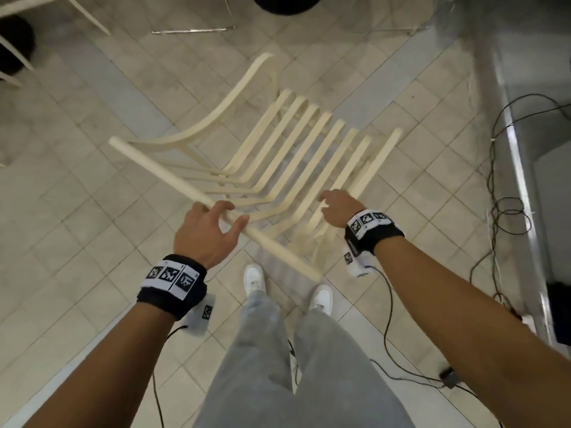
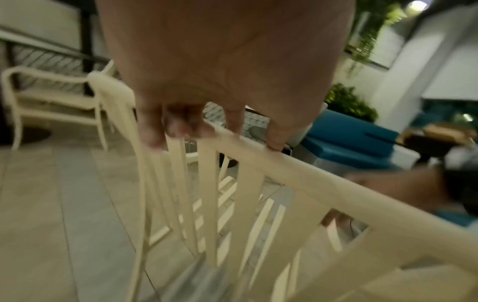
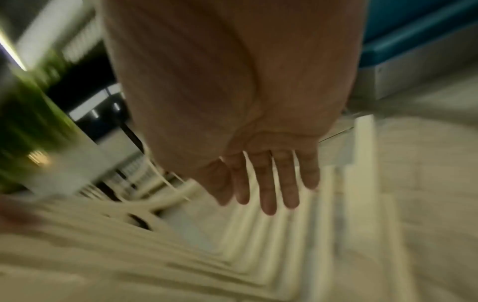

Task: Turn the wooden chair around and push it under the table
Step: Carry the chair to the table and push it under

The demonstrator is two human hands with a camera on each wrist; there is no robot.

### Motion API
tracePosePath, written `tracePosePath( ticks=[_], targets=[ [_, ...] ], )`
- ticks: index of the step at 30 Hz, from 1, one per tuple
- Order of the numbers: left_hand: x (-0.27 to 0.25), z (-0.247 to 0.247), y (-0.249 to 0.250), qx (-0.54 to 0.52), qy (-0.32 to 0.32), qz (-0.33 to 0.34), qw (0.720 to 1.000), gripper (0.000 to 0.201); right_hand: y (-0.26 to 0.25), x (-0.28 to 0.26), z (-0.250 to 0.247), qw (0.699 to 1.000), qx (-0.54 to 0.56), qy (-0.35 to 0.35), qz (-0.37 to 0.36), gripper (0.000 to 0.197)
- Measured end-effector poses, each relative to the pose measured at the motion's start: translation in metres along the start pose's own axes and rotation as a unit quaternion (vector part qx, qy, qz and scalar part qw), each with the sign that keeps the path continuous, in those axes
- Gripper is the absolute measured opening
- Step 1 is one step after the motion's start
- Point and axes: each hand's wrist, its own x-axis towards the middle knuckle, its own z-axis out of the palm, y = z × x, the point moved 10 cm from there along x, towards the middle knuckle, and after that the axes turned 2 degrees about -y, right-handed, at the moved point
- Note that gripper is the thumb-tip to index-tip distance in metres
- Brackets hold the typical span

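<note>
The cream wooden chair with a slatted seat and back stands on the tiled floor just in front of me, seen from above. Its round top rail runs diagonally from upper left to lower right. My left hand grips that rail near its middle, fingers curled over the far side and thumb on the near side; the left wrist view shows the left hand on the rail. My right hand is over the chair's right side, and its fingers are straight above the blurred slats. Whether it touches them I cannot tell.
A grey metal-edged structure runs along the right, with loose cables on the floor beside it. Another cream chair stands at the left. A black round base lies ahead. My white shoes are close behind the chair.
</note>
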Motion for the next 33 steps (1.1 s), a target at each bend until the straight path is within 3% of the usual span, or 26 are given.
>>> tracePosePath(
  ticks=[3,5,7,10,13,16,20,25,28,33],
  targets=[
    [0.008,-0.033,0.006,0.138,0.078,0.063,0.985,0.061,-0.101,-0.062,-0.003,0.981,0.172,-0.033,-0.085,0.056],
    [0.025,-0.043,-0.002,0.193,0.050,0.084,0.976,0.069,-0.151,-0.088,0.017,0.981,0.151,-0.060,-0.110,0.076],
    [0.044,-0.044,-0.018,0.208,-0.016,0.093,0.974,0.078,-0.170,-0.089,0.044,0.992,0.084,-0.052,-0.081,0.086],
    [0.064,-0.043,-0.030,0.184,-0.094,0.124,0.971,0.085,-0.170,-0.086,0.049,0.993,0.035,0.103,-0.035,0.069],
    [0.063,-0.048,-0.018,0.180,-0.076,0.191,0.962,0.090,-0.175,-0.101,0.043,0.968,-0.089,0.225,-0.065,0.057],
    [0.055,-0.042,-0.012,0.184,-0.049,0.218,0.957,0.085,-0.167,-0.114,0.042,0.944,-0.171,0.270,-0.082,0.052],
    [0.027,-0.021,0.007,0.156,-0.008,0.245,0.957,0.081,-0.129,-0.128,0.041,0.933,-0.211,0.269,-0.116,0.051],
    [0.001,0.009,0.047,0.082,0.000,0.250,0.965,0.067,-0.058,-0.137,0.016,0.944,-0.217,0.205,-0.142,0.064],
    [-0.001,0.021,0.063,0.023,-0.021,0.242,0.970,0.059,-0.028,-0.134,-0.004,0.945,-0.227,0.176,-0.157,0.061],
    [0.009,0.023,0.088,-0.019,-0.017,0.258,0.966,0.049,0.011,-0.120,-0.031,0.947,-0.217,0.177,-0.157,0.062]
  ],
)
